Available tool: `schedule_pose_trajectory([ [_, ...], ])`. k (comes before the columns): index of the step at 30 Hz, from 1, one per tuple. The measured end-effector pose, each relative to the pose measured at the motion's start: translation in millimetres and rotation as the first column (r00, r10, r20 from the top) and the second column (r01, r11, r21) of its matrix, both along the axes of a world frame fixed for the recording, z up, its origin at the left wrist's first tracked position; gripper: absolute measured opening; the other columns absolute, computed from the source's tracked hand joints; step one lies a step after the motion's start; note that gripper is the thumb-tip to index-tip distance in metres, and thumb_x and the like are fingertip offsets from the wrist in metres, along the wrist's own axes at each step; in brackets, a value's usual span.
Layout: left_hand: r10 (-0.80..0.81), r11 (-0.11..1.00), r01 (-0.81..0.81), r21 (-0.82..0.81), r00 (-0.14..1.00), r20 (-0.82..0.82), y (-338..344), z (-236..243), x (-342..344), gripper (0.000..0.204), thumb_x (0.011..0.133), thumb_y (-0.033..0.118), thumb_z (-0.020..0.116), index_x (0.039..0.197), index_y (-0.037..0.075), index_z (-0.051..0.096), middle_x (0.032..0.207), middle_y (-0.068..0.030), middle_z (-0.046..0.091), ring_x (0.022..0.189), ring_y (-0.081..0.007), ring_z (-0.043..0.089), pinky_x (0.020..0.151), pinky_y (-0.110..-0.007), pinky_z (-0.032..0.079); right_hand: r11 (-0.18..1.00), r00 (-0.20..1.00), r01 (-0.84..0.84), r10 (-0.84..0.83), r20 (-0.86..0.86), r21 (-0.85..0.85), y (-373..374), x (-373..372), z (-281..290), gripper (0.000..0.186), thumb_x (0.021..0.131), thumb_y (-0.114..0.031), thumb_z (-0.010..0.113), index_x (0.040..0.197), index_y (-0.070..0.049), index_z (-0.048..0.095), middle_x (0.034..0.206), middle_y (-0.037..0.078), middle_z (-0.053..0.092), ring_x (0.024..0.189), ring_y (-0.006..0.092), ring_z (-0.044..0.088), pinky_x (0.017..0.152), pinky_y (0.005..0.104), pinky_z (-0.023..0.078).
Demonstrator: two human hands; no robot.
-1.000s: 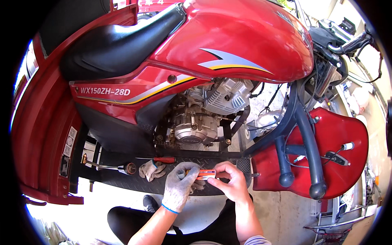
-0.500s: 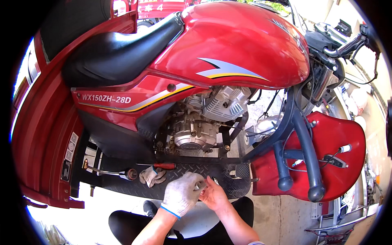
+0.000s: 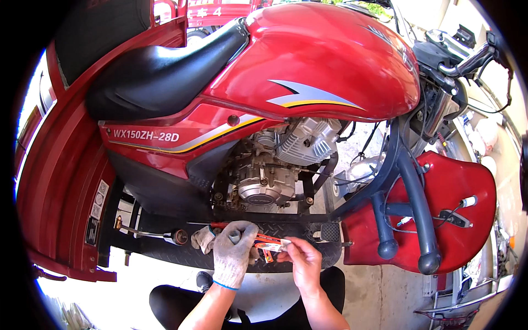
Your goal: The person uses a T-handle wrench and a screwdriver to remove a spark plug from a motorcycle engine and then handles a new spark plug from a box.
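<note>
Head view: a red motor tricycle (image 3: 330, 60) fills most of the frame. Its black footboard (image 3: 291, 231) crosses the lower middle. Over that, at lower centre, the gloved left hand (image 3: 234, 256) curls its fingers on the left end of a small orange-and-white carton (image 3: 269, 242); the bare right hand (image 3: 306, 264) pinches the right end. The carton looks light, thin-walled and easily crushed, probably best held gently by its edges.

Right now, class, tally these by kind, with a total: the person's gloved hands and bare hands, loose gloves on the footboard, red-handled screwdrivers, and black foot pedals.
Gloved left hand: 1
Bare right hand: 1
Loose glove: 1
Screwdriver, partly hidden: 1
Foot pedal: 1
Total: 5
</note>
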State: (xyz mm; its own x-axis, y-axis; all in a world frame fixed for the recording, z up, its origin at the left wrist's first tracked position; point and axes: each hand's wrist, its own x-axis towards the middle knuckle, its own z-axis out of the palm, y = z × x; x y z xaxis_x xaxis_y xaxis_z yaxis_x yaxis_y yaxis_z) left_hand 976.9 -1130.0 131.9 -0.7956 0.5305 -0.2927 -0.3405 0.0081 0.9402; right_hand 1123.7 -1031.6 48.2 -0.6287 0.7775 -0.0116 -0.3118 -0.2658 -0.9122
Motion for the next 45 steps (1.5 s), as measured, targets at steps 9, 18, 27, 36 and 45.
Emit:
schedule_pose_trajectory([
  [9, 0.229, 0.959, -0.240, 0.152, 0.970, 0.086, -5, -14, -12, 0.017, 0.099, 0.016, 0.066, 0.097, 0.000, 0.068, 0.074, -0.0085, 0.068, 0.048, -0.0117, 0.060, 0.042, -0.023, 0.044, 0.946, 0.959, 0.099, -0.174, -0.222, -0.310, 22, 7, 18, 0.018, 0.103, -0.005, 0.064, 0.117, 0.004, 0.068, 0.109, 0.015, 0.074, 0.092, 0.0203, 0.074, 0.087, 0.0331, 0.064],
  [18, -0.425, 0.895, 0.425, 0.132, 0.905, -0.030, -19, 7, 13, 0.034, 0.094, 0.011, 0.075, 0.125, -0.001, 0.068, 0.095, -0.0093, 0.075, 0.083, -0.0120, 0.071, 0.070, -0.025, 0.057, 0.973, 0.998, 0.034, -0.020, -0.063, 0.226, -6, 11, 68, 0.016, 0.098, 0.006, 0.066, 0.114, 0.008, 0.069, 0.114, 0.019, 0.071, 0.097, 0.0228, 0.074, 0.087, 0.0348, 0.063],
  [27, -0.338, 0.881, 0.282, 0.380, 0.937, 0.088, -24, 2, 5, 0.021, 0.096, 0.012, 0.068, 0.111, -0.002, 0.069, 0.093, -0.0082, 0.072, 0.082, -0.0155, 0.069, 0.074, -0.029, 0.056, 0.683, 0.999, 0.026, 0.005, -0.040, 0.730, 23, 33, 83, 0.023, 0.089, -0.001, 0.071, 0.112, 0.003, 0.073, 0.111, 0.015, 0.071, 0.101, 0.0200, 0.066, 0.089, 0.0325, 0.052],
  [36, -0.526, 0.832, 0.484, 0.272, 0.843, 0.108, -22, -10, 9, 0.027, 0.095, 0.020, 0.073, 0.114, 0.000, 0.070, 0.096, -0.0053, 0.072, 0.085, -0.0110, 0.067, 0.078, -0.027, 0.054, 0.789, 0.983, -0.169, 0.181, 0.040, 0.590, 8, -5, 78, 0.039, 0.085, 0.001, 0.081, 0.121, 0.000, 0.066, 0.113, 0.009, 0.057, 0.098, 0.0153, 0.058, 0.083, 0.0276, 0.048],
  [45, -0.353, 0.912, 0.345, 0.223, 0.936, -0.004, -20, 2, 18, 0.031, 0.093, 0.012, 0.078, 0.119, -0.003, 0.070, 0.102, -0.0084, 0.075, 0.091, -0.0122, 0.069, 0.084, -0.028, 0.057, 0.919, 1.000, -0.005, -0.006, 0.028, 0.394, -3, -8, 85, 0.007, 0.097, 0.000, 0.070, 0.092, 0.000, 0.065, 0.096, 0.009, 0.062, 0.076, 0.0117, 0.060, 0.061, 0.0255, 0.049],
])
